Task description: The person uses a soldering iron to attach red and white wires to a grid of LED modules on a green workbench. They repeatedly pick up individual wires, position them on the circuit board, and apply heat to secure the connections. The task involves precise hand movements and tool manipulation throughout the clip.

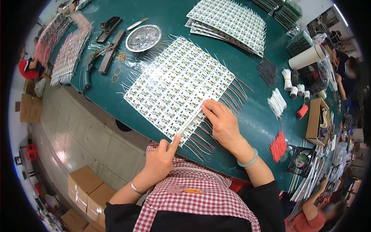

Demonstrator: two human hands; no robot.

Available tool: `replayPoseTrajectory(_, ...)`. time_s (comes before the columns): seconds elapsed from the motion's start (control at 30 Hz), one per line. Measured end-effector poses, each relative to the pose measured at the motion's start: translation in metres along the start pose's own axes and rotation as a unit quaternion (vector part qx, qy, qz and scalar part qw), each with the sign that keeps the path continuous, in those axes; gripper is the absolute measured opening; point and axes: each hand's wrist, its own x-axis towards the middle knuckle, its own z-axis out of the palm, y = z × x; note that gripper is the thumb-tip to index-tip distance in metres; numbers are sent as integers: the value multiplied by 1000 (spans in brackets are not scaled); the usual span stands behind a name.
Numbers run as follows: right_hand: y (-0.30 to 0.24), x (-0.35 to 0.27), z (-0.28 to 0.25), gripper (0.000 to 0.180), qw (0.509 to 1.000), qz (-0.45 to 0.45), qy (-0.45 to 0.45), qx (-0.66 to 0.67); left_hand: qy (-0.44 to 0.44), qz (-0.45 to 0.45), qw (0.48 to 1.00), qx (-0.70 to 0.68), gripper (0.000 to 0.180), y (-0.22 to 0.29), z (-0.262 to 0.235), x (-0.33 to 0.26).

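Observation:
A white circuit board panel lies on the green table in front of me, covered with rows of small yellow-topped parts. White wires stick out along its far side, red, black and white ones along its near right side. My left hand is closed at the panel's near corner, its index finger stretched along the edge. Further up the same edge, my right hand has its fingers pressed together on the board. A narrow pale line runs between the two hands; whether it is a separate strip I cannot tell.
A stack of similar panels lies at the far side. Left stand a metal bowl, a soldering iron and rubber bands. At right are black wires, white wires, red wires, a cardboard box and a small fan.

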Motion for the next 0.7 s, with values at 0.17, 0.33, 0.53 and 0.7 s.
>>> replayPoseTrajectory(0.17, 16, 2, -12, 44, 985, 66, 126, 100, 62, -33, 993, -90, 62, -4, -19, -2)
replayPoseTrajectory(0.33, 35, 14, -16, 39, 984, 104, 123, 79, 59, -94, 982, -154, 51, -4, -43, 1)
replayPoseTrajectory(0.53, 33, 25, -2, 36, 978, 140, 115, 100, 43, -84, 990, -107, 57, -7, -31, 11)
replayPoseTrajectory(0.7, 31, 21, 3, 41, 966, 192, 124, 123, 39, -72, 993, -81, 61, -5, -28, 24)
